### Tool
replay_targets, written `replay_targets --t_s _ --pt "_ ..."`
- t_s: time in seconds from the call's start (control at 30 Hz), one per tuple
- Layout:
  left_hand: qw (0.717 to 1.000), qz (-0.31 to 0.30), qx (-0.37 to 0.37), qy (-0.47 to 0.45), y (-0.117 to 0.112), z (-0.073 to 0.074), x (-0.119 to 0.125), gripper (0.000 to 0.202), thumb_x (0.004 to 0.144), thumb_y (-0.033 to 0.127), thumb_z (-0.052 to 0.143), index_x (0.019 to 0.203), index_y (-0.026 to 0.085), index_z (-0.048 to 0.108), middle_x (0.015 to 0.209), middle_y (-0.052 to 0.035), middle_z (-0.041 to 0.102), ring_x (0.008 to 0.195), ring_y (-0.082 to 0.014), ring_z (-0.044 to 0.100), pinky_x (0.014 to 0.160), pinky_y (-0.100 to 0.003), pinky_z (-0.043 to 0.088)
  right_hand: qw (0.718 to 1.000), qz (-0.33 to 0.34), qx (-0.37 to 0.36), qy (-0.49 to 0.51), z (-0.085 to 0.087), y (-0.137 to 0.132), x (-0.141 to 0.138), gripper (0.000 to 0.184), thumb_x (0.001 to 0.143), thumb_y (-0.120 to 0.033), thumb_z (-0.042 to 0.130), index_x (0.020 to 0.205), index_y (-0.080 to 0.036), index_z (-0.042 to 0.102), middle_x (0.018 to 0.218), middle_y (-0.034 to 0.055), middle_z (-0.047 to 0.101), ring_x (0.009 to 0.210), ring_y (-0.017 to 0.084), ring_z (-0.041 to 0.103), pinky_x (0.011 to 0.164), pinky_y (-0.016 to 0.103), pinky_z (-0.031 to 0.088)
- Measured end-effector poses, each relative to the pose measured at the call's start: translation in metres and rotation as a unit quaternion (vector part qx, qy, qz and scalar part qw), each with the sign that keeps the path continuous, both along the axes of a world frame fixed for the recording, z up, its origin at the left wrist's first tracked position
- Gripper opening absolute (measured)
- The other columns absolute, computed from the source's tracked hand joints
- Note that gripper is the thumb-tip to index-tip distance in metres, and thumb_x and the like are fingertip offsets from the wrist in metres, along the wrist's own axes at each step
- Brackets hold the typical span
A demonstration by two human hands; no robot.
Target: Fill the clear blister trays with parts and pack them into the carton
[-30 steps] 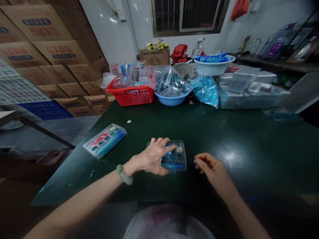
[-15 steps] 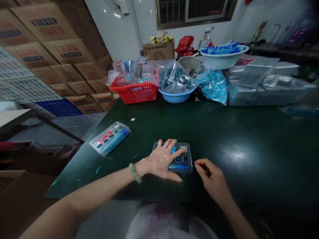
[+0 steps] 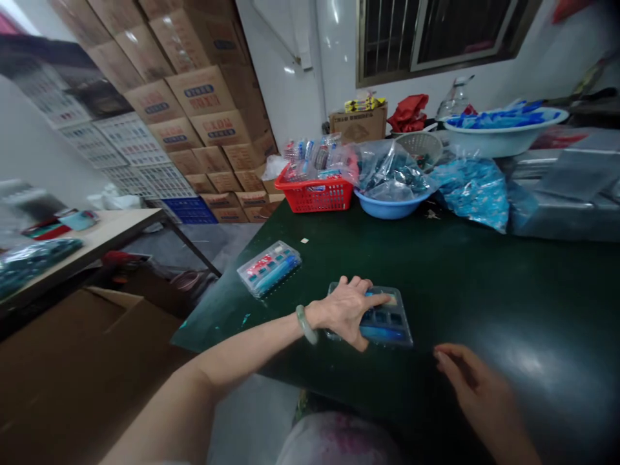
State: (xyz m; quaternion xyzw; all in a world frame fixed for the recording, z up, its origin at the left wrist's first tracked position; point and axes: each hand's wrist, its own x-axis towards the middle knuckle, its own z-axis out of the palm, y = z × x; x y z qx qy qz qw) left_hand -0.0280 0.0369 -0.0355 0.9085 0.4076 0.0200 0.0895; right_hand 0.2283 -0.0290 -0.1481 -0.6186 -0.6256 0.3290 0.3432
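My left hand, with a pale green bangle on the wrist, lies flat with fingers spread on a clear plastic blister pack holding a blue pen and small parts. The pack rests on the dark green table. My right hand hovers low over the table to the right of the pack, fingers loosely curled and holding nothing. A second filled blister pack, with red and blue items, lies near the table's left edge.
At the table's far side stand a red basket, a blue bowl with bagged items, a blue bag and a white basin. Stacked cartons line the left wall. A brown box sits on the floor at left.
The view has swung left. My right hand has drawn back from the pack toward the right and nearer to me. My left hand stays flat on the pack.
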Motion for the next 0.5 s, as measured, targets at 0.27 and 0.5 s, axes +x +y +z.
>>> replay_targets --t_s 0.27,0.5 --pt "0.917 0.369 0.153 0.015 0.006 0.058 -0.14 0.076 0.065 0.04 0.063 0.134 0.02 0.038 0.121 -0.0187 0.045 0.106 -0.0404 0.041 0.082 -0.055 0.032 1.0 0.0 0.021 -0.021 -0.005 0.002 0.0 0.034 0.075 -0.055 0.051 0.087 -0.025 0.064 0.082 0.0007 0.069 0.072 0.016 0.066 0.063 0.021 0.053" --pt "0.901 0.425 0.078 0.031 0.021 0.011 -0.19 0.071 0.06 0.048 0.066 0.125 0.023 0.05 0.109 -0.0156 0.056 0.099 -0.0414 0.049 0.076 -0.051 0.037 0.998 0.027 0.041 0.037 0.001 0.002 -0.013 0.023 0.081 -0.044 0.05 0.087 -0.026 0.062 0.079 -0.0004 0.067 0.069 0.015 0.065 0.06 0.018 0.05"
